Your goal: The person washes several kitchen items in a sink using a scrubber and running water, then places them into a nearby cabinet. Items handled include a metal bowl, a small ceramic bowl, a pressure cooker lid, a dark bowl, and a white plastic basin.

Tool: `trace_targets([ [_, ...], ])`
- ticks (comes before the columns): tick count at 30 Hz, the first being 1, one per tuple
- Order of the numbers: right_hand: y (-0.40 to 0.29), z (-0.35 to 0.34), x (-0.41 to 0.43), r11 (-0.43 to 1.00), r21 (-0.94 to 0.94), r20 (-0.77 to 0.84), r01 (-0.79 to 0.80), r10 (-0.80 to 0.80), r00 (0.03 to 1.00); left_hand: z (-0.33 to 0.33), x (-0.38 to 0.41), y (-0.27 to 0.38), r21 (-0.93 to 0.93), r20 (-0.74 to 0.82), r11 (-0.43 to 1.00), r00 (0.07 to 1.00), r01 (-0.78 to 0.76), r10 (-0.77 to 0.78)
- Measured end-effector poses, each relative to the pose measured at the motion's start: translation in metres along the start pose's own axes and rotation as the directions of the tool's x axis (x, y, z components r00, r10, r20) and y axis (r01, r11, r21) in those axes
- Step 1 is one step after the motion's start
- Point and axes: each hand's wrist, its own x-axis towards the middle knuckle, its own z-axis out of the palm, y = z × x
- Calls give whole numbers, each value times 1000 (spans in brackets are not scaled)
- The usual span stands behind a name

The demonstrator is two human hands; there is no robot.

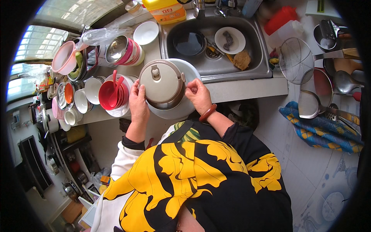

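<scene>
A round metal food container with a beige lid is tilted between my hands, above a large white basin at the counter's front edge. My left hand grips the container's left side, thumb near the lid's rim. My right hand is at its right side, fingers curled near the lid's hinge or handle mount; whether they pinch anything is hidden. A latch shows on the lid. The basin's far wall is partly covered by the container.
Behind stands a steel sink with a dark pan, a white bowl and a brown scrubber. Red bowls and stacked white bowls crowd the counter at left. A wire strainer and ladles hang at right.
</scene>
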Motion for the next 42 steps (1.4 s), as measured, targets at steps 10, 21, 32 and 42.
trace_targets([
  [10,7,-12,25,907,338,102,-253,232,967,8,-4,-6,-139,-100,990,995,-19,5],
  [21,-56,-8,19,991,-65,165,120,-108,980,13,-2,7,-24,-95,995,991,-99,96],
  [32,-81,-12,-2,942,-288,156,171,-130,979,23,-17,58,262,44,964,998,-49,39],
  [42,-60,-16,-15,992,93,146,-86,72,987,7,-16,71,259,37,966,999,-25,16],
])
